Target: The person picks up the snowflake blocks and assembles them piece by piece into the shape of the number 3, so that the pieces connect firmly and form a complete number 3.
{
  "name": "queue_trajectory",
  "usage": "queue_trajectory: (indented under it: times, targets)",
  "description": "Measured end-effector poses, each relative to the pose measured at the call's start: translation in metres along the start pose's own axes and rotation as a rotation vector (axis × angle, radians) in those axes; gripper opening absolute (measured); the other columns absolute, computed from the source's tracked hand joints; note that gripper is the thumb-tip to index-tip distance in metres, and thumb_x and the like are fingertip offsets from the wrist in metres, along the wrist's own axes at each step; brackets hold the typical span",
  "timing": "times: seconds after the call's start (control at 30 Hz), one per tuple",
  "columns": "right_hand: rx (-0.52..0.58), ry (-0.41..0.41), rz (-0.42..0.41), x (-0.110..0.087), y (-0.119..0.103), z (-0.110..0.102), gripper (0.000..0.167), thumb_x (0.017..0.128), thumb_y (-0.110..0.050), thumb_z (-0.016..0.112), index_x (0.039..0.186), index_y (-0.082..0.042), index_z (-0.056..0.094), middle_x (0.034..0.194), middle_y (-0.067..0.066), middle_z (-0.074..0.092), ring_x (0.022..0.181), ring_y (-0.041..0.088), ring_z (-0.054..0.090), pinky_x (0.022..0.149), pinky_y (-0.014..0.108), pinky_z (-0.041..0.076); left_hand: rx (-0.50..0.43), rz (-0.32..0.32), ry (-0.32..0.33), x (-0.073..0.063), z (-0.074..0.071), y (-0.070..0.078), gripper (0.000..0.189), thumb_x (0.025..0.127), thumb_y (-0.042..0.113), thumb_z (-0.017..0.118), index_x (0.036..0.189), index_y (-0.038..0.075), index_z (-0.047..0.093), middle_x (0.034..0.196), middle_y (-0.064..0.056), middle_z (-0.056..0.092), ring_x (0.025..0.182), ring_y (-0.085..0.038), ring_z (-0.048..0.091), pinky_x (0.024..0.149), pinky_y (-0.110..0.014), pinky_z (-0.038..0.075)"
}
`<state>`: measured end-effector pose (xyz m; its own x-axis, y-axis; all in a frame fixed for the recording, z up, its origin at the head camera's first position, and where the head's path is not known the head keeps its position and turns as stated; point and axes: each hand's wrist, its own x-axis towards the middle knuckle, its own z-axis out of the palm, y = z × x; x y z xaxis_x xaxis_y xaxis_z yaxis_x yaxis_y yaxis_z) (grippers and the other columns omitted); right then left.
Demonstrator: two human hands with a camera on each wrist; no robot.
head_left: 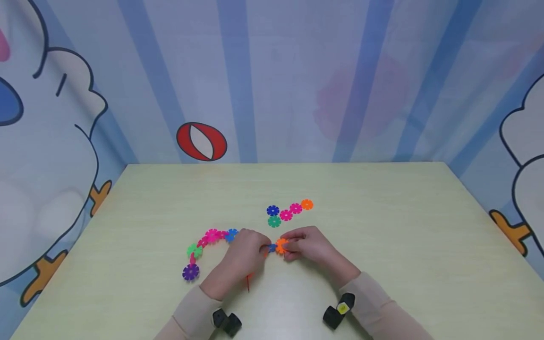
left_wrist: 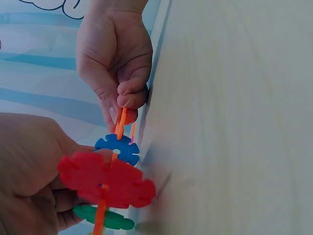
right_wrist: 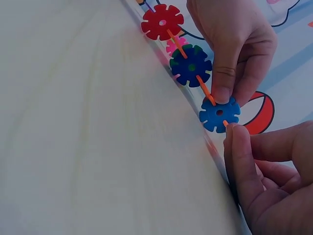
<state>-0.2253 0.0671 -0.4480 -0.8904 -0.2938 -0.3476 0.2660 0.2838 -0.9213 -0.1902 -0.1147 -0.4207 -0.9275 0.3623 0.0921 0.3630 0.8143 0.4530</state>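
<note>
A chain of notched snowflake discs curves over the table from a purple disc past a green disc and pink discs to the hands. My left hand pinches a blue disc near the chain's right end, thumb on its rim in the right wrist view. Facing it, my right hand pinches an orange disc that meets the blue one edge-on. A red disc and a green disc of the chain show close up. The left hand hides the chain's middle in the head view.
Beyond the hands lie loose discs: a dark blue one, a green one, two pink ones and an orange one. A cartoon-printed backdrop rises behind the pale table.
</note>
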Motion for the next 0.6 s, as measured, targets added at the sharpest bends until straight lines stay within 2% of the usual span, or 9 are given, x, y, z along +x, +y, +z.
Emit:
queue_trajectory:
  times: [0.2, 0.6]
  targets:
    - [-0.003, -0.002, -0.001, -0.0002, -0.0026, -0.0007, 0.027, 0.09, -0.001, 0.063, 0.116, 0.005, 0.066, 0.093, 0.013, 0.07, 0.069, 0.018, 0.07, 0.071, 0.028, 0.058, -0.005, 0.009, 0.015, 0.0007, 0.0016, -0.001, 0.013, 0.084, -0.003, 0.067, 0.087, 0.004, 0.077, 0.081, -0.006, 0.072, 0.078, -0.022, 0.062, 0.077, -0.036, 0.053]
    - [0.058, 0.049, 0.014, 0.0001, -0.0065, 0.0061, 0.024, 0.089, 0.002, 0.063, 0.112, 0.007, 0.067, 0.095, 0.015, 0.07, 0.066, 0.016, 0.069, 0.069, 0.029, 0.058, 0.008, -0.034, 0.039, 0.0002, 0.0047, -0.0029, 0.014, 0.082, -0.002, 0.069, 0.091, 0.005, 0.077, 0.081, -0.006, 0.071, 0.076, -0.018, 0.053, 0.074, -0.031, 0.047]
